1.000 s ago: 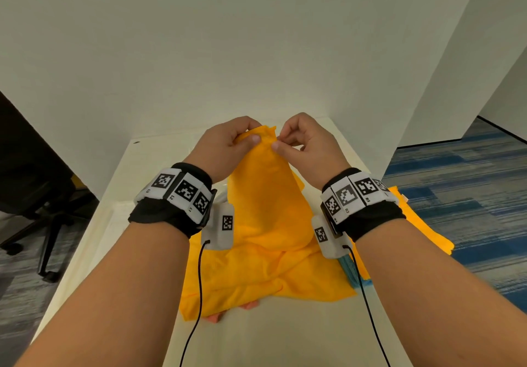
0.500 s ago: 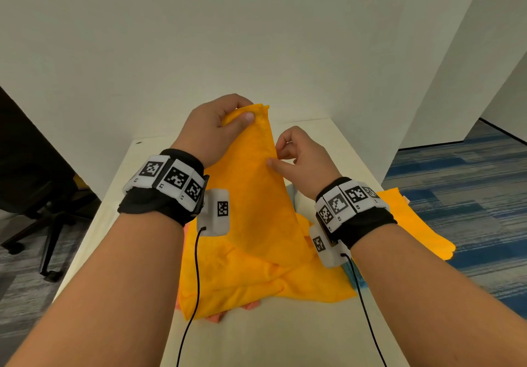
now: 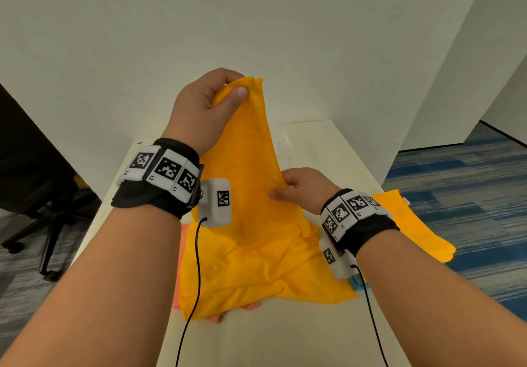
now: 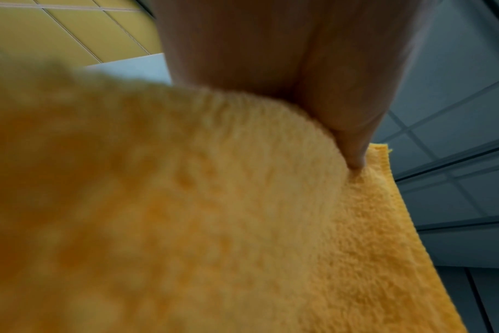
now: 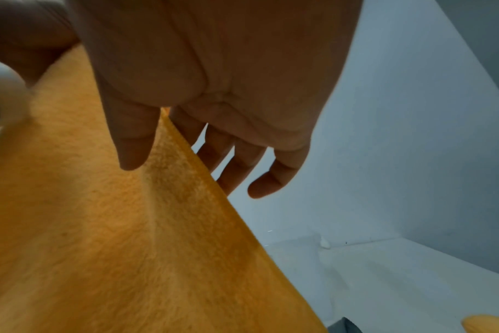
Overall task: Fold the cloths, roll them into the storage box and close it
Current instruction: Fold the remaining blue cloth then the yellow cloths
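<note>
— What stays out of sight? The storage box cannot be made out in any view, and the left wrist picture is largely filled by blurred cloth. A pink cloth [image 3: 216, 316] and a blue one [image 3: 358, 281] show only as slivers under the pile.

— And the hands? The left hand [image 3: 205, 107] is raised, thumb and fingers pinching the top corner of the yellow cloth [image 3: 251, 195]. The right hand [image 3: 302, 190], lower, pinches the cloth's hanging edge between thumb and index finger (its other fingers hang loosely extended behind). The cloth's lower part lies crumpled on the white table [image 3: 256, 338], set in a white-walled corner, blue carpet [image 3: 462, 184] at right.
</note>
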Demonstrator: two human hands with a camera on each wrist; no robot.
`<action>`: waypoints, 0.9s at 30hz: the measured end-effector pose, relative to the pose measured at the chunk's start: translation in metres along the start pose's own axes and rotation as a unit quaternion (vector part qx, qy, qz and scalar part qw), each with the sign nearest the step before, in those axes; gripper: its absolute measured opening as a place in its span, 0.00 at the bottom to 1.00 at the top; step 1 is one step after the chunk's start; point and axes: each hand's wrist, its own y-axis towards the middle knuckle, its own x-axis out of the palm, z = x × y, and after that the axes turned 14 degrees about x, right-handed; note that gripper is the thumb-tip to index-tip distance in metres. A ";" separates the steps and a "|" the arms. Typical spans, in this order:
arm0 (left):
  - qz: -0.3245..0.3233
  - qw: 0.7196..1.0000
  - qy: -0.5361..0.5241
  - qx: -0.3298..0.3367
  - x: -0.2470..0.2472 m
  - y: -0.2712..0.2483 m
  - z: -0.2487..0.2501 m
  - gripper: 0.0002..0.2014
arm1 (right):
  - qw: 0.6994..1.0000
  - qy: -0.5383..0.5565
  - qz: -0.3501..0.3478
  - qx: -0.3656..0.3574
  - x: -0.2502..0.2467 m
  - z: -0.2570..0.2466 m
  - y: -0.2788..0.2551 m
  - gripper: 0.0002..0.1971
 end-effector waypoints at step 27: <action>0.209 0.964 0.053 -0.156 -0.021 -0.015 -0.044 0.11 | 0.962 -0.090 0.118 0.228 -0.002 0.070 0.018 0.21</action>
